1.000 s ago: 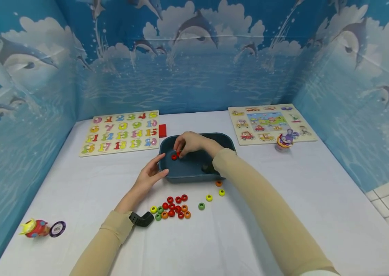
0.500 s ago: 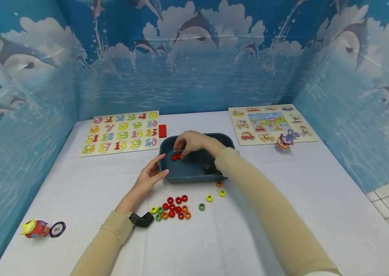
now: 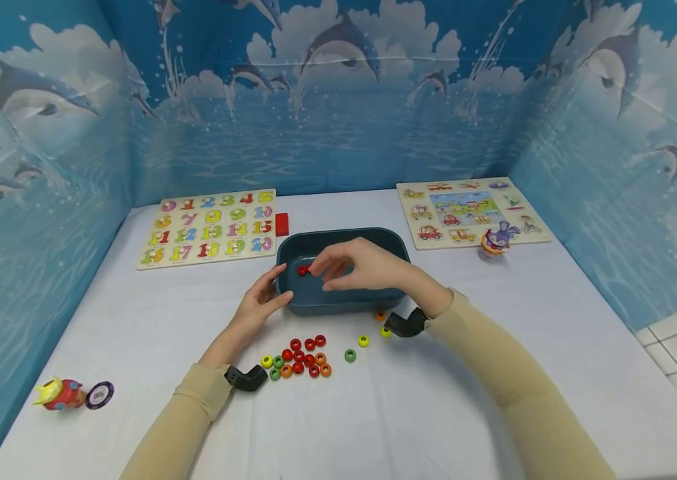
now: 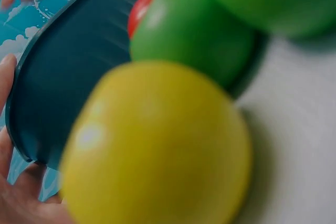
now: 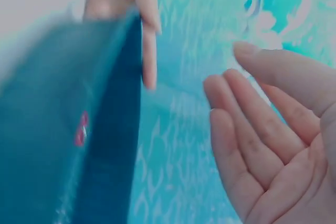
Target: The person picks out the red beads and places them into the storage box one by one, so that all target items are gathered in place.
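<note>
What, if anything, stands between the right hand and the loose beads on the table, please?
Only the near wall of the dark teal tray: the right hand is over the tray, while the loose beads lie on the table outside it. Passing above that wall looks feasible.

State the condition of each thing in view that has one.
Tray: upright, uncovered
Red beads: inside the tray
Loose beads: outside the tray, unstrung
Left hand: fingers spread, touching the tray
Right hand: empty, loosely curved, above the tray
Number board: lying flat
Vehicle board: lying flat
Rabbit toy: upright
Round chip: lying flat
Red toy: upright or lying, cannot tell
</note>
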{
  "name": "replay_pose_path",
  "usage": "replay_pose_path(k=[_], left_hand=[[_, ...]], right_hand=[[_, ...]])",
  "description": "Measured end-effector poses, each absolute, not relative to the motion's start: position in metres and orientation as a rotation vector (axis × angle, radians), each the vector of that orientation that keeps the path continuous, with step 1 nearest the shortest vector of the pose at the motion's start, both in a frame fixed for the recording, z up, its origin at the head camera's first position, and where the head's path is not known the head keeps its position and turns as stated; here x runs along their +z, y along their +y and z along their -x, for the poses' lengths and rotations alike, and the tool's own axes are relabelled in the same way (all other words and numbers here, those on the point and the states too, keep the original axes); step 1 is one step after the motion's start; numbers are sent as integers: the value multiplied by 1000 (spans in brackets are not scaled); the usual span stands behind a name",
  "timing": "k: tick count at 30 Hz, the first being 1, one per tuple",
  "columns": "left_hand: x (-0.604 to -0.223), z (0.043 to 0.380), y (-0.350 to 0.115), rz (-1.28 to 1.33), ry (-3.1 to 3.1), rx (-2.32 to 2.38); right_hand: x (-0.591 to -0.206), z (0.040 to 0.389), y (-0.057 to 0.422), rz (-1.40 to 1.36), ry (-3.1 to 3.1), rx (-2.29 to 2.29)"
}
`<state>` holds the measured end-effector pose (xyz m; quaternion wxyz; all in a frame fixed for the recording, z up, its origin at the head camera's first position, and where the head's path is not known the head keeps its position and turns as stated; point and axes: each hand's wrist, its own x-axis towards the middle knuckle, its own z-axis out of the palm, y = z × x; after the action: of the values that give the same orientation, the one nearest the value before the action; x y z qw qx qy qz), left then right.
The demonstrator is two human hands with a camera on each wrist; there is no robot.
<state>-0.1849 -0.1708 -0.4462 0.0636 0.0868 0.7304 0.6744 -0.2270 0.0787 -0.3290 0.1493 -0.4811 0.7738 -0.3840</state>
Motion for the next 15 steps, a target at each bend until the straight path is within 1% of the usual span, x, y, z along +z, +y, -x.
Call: replay_pose_path(k=[5,8,11,15], left_hand=[[-436,179,-168,-305,2208,2042],[-439,181,-169,-291,2222,2025],[-447,185,-171,-284,2241,2010],[-453,187,-173,-302,2261,2005]], right_hand=[[-352,194,86,1412,2106,-1205],[-370,179,84,1390,2070,-1210],[-388,169,80,1359,2085,-1188],[-408,164,76,1344,2156,-1165]])
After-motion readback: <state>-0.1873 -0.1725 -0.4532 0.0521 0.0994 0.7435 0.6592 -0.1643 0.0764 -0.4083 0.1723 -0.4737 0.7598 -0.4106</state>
